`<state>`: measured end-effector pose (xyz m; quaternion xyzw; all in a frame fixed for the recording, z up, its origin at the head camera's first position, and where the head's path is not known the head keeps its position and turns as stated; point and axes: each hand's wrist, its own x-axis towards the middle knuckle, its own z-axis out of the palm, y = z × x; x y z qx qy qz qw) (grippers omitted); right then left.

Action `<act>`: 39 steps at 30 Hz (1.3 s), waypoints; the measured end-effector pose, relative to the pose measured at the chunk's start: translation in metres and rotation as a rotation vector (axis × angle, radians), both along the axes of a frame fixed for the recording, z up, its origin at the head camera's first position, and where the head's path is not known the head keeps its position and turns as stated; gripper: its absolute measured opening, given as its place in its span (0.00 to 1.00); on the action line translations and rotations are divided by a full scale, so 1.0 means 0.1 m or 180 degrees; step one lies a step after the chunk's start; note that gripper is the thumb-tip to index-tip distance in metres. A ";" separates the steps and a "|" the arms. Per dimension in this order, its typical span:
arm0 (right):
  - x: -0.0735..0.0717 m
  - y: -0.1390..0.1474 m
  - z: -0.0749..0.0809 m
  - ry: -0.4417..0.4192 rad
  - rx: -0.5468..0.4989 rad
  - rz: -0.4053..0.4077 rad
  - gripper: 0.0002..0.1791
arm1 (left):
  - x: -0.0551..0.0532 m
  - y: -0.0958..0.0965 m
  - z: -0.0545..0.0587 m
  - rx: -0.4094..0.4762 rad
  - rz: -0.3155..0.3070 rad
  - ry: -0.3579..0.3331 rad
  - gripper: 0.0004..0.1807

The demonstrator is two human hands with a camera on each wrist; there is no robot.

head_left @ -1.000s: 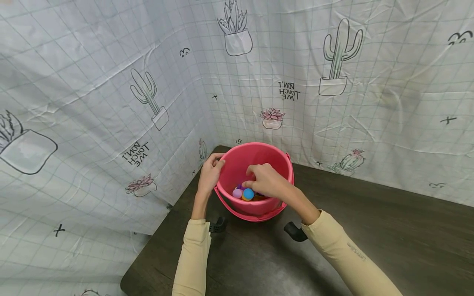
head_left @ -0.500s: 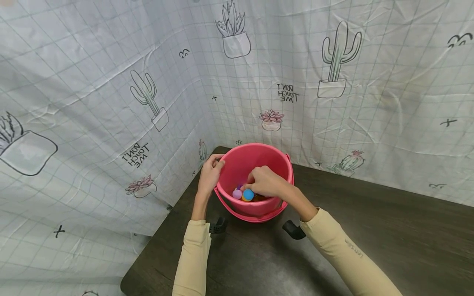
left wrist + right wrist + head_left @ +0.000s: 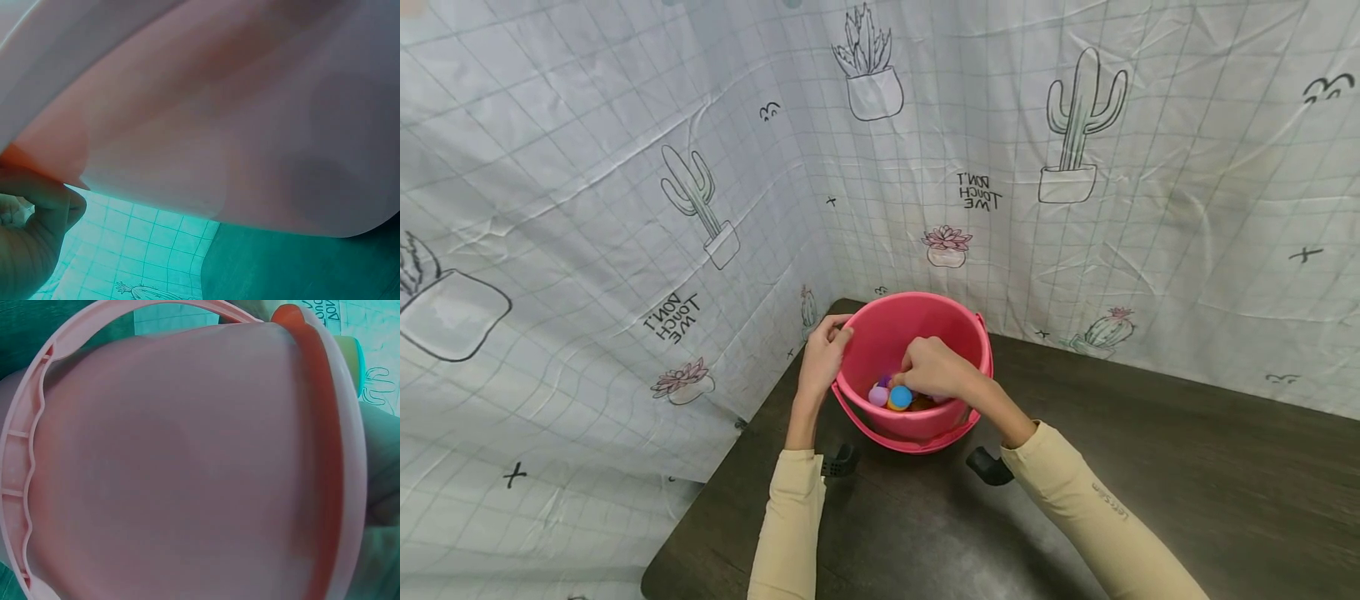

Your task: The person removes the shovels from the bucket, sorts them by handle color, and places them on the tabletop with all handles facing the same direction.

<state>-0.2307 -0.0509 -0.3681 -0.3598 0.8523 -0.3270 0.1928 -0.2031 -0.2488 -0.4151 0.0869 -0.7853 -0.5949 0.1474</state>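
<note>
A pink bucket (image 3: 910, 427) stands near the table's far corner, its handle hanging down at the front. My left hand (image 3: 822, 362) grips the bucket's left rim; curled fingers (image 3: 53, 197) show there in the left wrist view. Inside the bucket lie several small coloured balls: a blue ball (image 3: 900, 397), a lilac ball (image 3: 878, 396), and purple and orange ones around them. My right hand (image 3: 934, 367) reaches over the front right rim into the bucket, fingers pointing down by the balls. Its fingertips are mostly hidden, and I cannot tell whether they hold a ball.
The dark table (image 3: 1150, 450) stretches away to the right, with its left edge close beside my left arm. A white grid curtain (image 3: 985, 125) printed with cacti hangs behind and to the left. Black wrist mounts (image 3: 988, 465) sit on both forearms.
My right hand has moved slightly lower into the bucket, and its fingers have come closer together above the balls. The left hand keeps its place on the rim. The head view has shifted a little.
</note>
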 end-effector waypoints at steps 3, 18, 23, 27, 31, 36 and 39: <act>0.00 -0.02 0.01 -0.0022 0.0048 -0.0093 0.18 | 0.00 -0.01 0.00 -0.0011 0.0003 0.0020 0.15; 0.02 -0.05 0.05 -0.0019 0.0090 -0.0397 0.19 | 0.05 -0.01 0.06 0.0030 -0.0141 0.0060 0.16; 0.00 -0.06 0.04 -0.0134 0.0192 -0.0480 0.19 | 0.05 -0.02 0.07 0.0013 -0.0216 -0.0014 0.18; -0.02 -0.02 0.04 -0.0232 0.0188 -0.0533 0.17 | -0.01 -0.06 -0.03 0.0072 -0.0216 0.0043 0.18; -0.04 0.01 0.03 -0.0262 0.0133 -0.0575 0.19 | -0.01 -0.07 -0.05 0.0074 -0.0178 0.0098 0.17; -0.08 0.06 0.05 -0.0307 0.0055 -0.0644 0.20 | -0.01 -0.08 -0.07 0.0077 -0.0131 0.0115 0.15; -0.09 0.10 0.08 -0.0500 -0.0076 -0.0687 0.16 | -0.02 -0.09 -0.08 0.0077 -0.0119 0.0121 0.15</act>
